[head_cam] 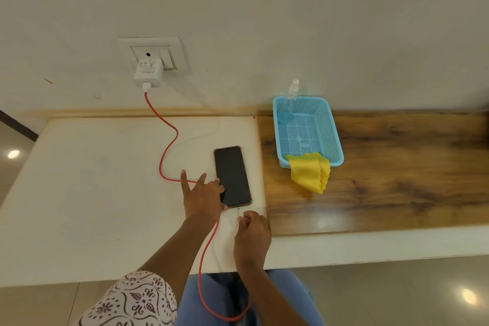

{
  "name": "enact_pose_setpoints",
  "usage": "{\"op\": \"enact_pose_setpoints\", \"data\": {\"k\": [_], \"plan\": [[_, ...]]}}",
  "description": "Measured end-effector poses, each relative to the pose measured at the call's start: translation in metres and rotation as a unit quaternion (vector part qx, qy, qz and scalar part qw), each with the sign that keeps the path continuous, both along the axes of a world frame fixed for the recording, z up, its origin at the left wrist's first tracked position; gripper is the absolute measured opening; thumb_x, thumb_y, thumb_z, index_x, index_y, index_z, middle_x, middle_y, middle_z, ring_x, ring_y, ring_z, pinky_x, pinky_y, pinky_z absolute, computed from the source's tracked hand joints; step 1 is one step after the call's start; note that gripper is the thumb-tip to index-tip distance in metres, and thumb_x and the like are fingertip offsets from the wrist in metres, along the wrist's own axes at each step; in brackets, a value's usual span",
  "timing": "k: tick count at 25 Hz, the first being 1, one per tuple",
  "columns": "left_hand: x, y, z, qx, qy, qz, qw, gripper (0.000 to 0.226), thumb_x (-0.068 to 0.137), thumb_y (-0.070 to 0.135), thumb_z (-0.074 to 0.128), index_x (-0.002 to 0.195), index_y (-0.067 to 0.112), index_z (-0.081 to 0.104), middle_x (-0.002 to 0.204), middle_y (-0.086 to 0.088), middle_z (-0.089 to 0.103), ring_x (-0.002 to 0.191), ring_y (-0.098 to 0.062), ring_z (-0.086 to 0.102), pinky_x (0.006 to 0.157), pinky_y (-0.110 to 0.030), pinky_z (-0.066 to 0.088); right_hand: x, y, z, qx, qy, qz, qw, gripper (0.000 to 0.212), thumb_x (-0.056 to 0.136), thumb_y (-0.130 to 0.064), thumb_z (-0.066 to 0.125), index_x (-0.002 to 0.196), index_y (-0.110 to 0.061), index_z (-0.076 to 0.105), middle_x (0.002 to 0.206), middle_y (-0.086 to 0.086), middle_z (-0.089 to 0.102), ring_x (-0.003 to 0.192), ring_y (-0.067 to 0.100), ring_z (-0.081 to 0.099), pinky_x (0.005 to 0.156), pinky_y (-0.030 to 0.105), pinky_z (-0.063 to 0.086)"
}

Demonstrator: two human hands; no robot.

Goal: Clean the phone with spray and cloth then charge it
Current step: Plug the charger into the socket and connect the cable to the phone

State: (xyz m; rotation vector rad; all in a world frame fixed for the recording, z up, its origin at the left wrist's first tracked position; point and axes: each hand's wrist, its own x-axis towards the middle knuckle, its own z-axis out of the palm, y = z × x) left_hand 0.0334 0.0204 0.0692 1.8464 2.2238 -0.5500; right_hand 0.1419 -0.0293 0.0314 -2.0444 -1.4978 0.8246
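Observation:
A black phone [232, 177] lies face up on the white counter [92, 193], screen dark. My left hand [202, 194] rests on the phone's near left corner with its fingers spread. My right hand [252, 235] pinches the white plug end of the red charging cable [165, 156] just below the phone's bottom edge. The cable runs from a white charger [147, 73] plugged into the wall socket [158, 54], loops over the counter and hangs down past my lap. A clear spray bottle [289, 100] stands in the blue basket [328, 124]. A yellow cloth [311, 172] hangs over the basket's near rim.
The basket sits on a dark wooden part of the counter [397, 174] to the right of the phone. The wall [291, 21] rises straight behind the counter. Glossy floor tiles [397, 294] show below the counter's front edge.

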Motion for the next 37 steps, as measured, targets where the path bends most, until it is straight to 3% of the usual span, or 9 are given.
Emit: {"op": "enact_pose_setpoints", "data": {"k": [11, 27, 33, 37], "plan": [[0.001, 0.004, 0.004, -0.008, 0.023, -0.001, 1.000, 0.055, 0.090, 0.055, 0.046, 0.141, 0.035, 0.037, 0.147, 0.004, 0.043, 0.146, -0.022, 0.015, 0.107, -0.064, -0.012, -0.001, 0.004, -0.004, -0.020, 0.014, 0.025, 0.999, 0.019, 0.095, -0.021, 0.049, 0.106, -0.014, 0.063, 0.105, 0.004, 0.066, 0.091, 0.012, 0.057, 0.080, 0.016, 0.041], [0.001, 0.005, 0.006, -0.011, 0.030, -0.018, 0.999, 0.042, 0.094, 0.045, 0.048, 0.135, 0.033, 0.045, 0.143, 0.003, 0.048, 0.144, -0.021, 0.023, 0.105, -0.064, -0.015, -0.005, 0.005, -0.006, 0.002, 0.018, 0.036, 0.999, 0.022, 0.095, -0.020, 0.048, 0.111, -0.010, 0.060, 0.109, 0.007, 0.066, 0.099, 0.018, 0.059, 0.088, 0.027, 0.049], [0.001, 0.013, 0.005, -0.004, 0.030, -0.024, 0.999, 0.023, 0.093, 0.038, 0.052, 0.113, 0.030, 0.060, 0.123, 0.004, 0.063, 0.136, -0.018, 0.038, 0.107, -0.062, -0.017, -0.003, 0.008, -0.008, 0.003, 0.015, 0.043, 0.999, 0.019, 0.094, -0.019, 0.050, 0.108, -0.011, 0.062, 0.106, 0.005, 0.066, 0.095, 0.016, 0.059, 0.082, 0.020, 0.044], [0.001, 0.012, 0.004, 0.002, 0.031, -0.020, 0.999, 0.016, 0.092, 0.039, 0.055, 0.102, 0.030, 0.062, 0.108, 0.005, 0.067, 0.124, -0.016, 0.050, 0.108, -0.062, -0.015, -0.002, 0.015, -0.005, -0.034, 0.056, 0.015, 0.998, 0.010, 0.091, -0.019, 0.056, 0.097, -0.015, 0.064, 0.098, 0.002, 0.067, 0.081, 0.007, 0.053, 0.075, 0.014, 0.040]]}}
